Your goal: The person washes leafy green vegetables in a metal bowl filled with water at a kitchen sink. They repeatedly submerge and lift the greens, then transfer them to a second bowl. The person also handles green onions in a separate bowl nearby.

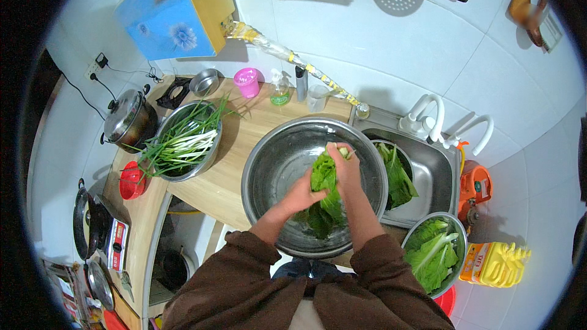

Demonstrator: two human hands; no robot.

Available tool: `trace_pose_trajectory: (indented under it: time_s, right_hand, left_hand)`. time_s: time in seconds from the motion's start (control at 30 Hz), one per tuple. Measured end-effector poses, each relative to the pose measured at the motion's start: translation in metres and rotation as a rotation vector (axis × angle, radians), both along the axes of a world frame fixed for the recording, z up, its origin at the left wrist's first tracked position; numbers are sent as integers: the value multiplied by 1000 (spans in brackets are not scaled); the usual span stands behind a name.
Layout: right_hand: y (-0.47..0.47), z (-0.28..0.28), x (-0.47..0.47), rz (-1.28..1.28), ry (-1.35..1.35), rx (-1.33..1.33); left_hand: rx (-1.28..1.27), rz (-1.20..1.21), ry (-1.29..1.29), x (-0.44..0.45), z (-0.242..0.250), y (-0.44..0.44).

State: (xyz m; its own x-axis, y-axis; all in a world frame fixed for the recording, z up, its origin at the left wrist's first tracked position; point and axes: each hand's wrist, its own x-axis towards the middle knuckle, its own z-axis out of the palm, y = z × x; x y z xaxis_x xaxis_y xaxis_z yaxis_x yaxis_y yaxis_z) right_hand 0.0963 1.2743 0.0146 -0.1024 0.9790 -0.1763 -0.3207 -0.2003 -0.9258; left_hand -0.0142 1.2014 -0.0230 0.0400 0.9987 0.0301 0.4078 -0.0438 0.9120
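Note:
Over a large stainless steel basin (275, 156) I hold a bunch of leafy greens (324, 176) in both hands. My right hand (347, 169) wraps the pale stem end at the top, thumb up. My left hand (300, 195) grips the leaves from the left side, lower down. Dark leaf ends hang down into the basin, where a little water seems to glisten. To the right, more greens (395, 176) lie in a metal bowl in the sink (433, 183). Another steel bowl (462, 238) at lower right holds loose leaves (433, 252).
A steel bowl of green onions (188, 142) stands at left, near a red bowl (133, 181) and a lidded pot (128, 121). Along the wall are a pink cup (246, 82) and a soap bottle (279, 91). White faucets (424, 121) rise behind the sink.

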Motion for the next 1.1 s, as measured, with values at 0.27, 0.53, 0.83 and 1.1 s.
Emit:
trace_pose_trajectory:
  time_s: [0.27,0.53,0.83,1.1]
  right_hand:
    - [2,27,3,340,-13,262]
    - [15,57,23,68,-271,410]
    - [69,117,126,-60,-731,585]
    - [115,-36,183,-7,-1217,301]
  left_hand:
    - [95,-7,-63,-16,46,13]
    - [32,-106,124,-4,106,26]
    - [-73,-116,773,-50,20,-25]
    - [-106,-70,873,-73,-22,-63]
